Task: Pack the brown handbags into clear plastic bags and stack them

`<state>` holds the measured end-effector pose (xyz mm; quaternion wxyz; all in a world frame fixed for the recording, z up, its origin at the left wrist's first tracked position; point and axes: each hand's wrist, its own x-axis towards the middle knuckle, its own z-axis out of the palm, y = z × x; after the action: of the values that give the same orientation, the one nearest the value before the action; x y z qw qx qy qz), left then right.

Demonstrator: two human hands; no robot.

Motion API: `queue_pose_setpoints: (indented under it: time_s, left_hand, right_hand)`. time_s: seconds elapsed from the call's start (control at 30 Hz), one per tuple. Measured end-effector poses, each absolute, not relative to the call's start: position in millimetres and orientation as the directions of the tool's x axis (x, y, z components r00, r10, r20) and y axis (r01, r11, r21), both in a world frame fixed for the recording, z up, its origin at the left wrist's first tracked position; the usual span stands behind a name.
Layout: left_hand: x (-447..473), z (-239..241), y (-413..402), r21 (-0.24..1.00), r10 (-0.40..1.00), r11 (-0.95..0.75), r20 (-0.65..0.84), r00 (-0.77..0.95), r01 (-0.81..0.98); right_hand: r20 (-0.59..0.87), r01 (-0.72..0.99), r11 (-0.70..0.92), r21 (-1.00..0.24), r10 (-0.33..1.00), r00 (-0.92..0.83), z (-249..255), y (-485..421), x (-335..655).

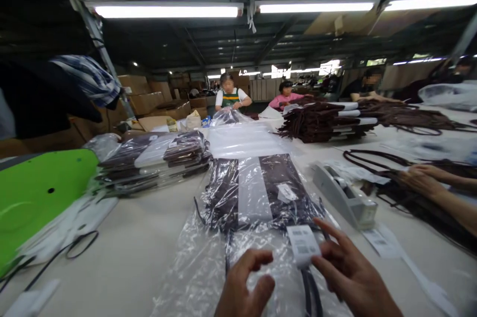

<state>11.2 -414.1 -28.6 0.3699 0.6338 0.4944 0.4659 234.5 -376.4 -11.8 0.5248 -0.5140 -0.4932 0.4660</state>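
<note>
A folded dark brown garment [281,178] with a pale grey-white strip [255,193] down its middle lies in a clear plastic bag [201,257] in front of me. My right hand [346,267] pinches a white printed label [302,243] by its right edge, over the lower part of the bag. Nothing is in my left hand [248,282], which hovers over the bag with thumb and forefinger apart. Dark straps [311,289] show below the label. Another small white tag [286,193] sits on the garment's right side.
A grey tape dispenser [345,195] stands to the right, beside a label strip [383,242]. Bagged garments [152,158] are stacked on the left, near a green panel [44,198]. A co-worker's hands [425,178] handle dark fabric at right. A brown garment pile [328,120] lies farther back.
</note>
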Motion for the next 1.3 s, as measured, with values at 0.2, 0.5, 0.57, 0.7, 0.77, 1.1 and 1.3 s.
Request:
queue_pose_setpoints:
  time_s: [0.2, 0.5, 0.57, 0.7, 0.77, 1.1, 1.3]
  left_hand:
    - [32.4, -12.2, -392.6, 0.993, 0.992, -0.076, 0.085, 0.094, -0.096]
    - [8.7, -8.5, -403.0, 0.99, 0.996, -0.064, 0.056, 0.066, 0.128]
    - [6.6, -7.3, -405.9, 0.976, 0.996, -0.081, 0.07, 0.059, 0.201]
    - [4.2, -12.5, -410.5, 0.915, 0.965, -0.223, 0.257, -0.059, 0.336]
    - [3.0, -15.6, -411.6, 0.868, 0.925, -0.31, 0.369, -0.085, 0.388]
    - [-7.0, -22.4, -403.6, 0.99, 0.991, -0.127, 0.128, -0.022, 0.066]
    - [-9.9, -28.1, -396.7, 0.983, 0.993, 0.111, -0.105, 0.051, -0.146]
  right_hand:
    - [0.062, -0.004, 0.062, -0.998, 0.981, -0.185, -8.2, -376.3, 189.7]
    - [-0.098, -0.026, -0.105, -0.994, 0.975, -0.202, -5.9, -355.8, 179.2]
    - [-0.139, -0.068, -0.16, -0.985, 0.96, -0.243, -9.5, -353.9, 173.9]
    - [-0.256, -0.129, -0.306, -0.943, 0.917, -0.305, -16.0, -355.5, 167.2]
    - [-0.292, -0.137, -0.35, -0.927, 0.899, -0.326, -17.7, -356.3, 166.4]
    - [-0.221, 0.091, -0.203, -0.975, 0.933, -0.284, -16.6, -352.1, 176.2]
    - [0.101, 0.291, 0.188, -0.938, 0.952, -0.289, -2.9, -348.6, 186.9]
